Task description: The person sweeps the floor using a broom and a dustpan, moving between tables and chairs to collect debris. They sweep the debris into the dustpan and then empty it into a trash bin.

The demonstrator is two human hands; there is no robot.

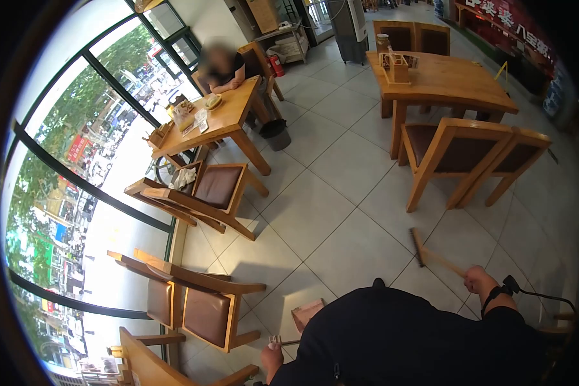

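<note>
The right hand (476,279) is wrapped around the handle of the broom (445,262), whose bristled head points away from the body and appears to rest on the tiled floor (341,219). The left hand (272,360), left of the broom and nearer the body, is closed on a thin rod (291,343). That rod probably belongs to the dustpan (307,314), left of the broom and partly hidden by the dark shirt (418,328); the join is out of sight.

Sweeping seems to be the step in hand; the next move would call for drawing the bristles along the tiles toward the pan. Any litter is too small to make out.

Beyond the broom and to its right, 2 chairs (426,151) stand at a table (457,80); their legs could limit strokes there. Well left of the broom, 2 more chairs (207,318) crowd the window side. Farther beyond the broom, leftward, a black bin (275,136) stands beside another table (233,122), where 1 person (228,71) sits, someone to sweep around.
</note>
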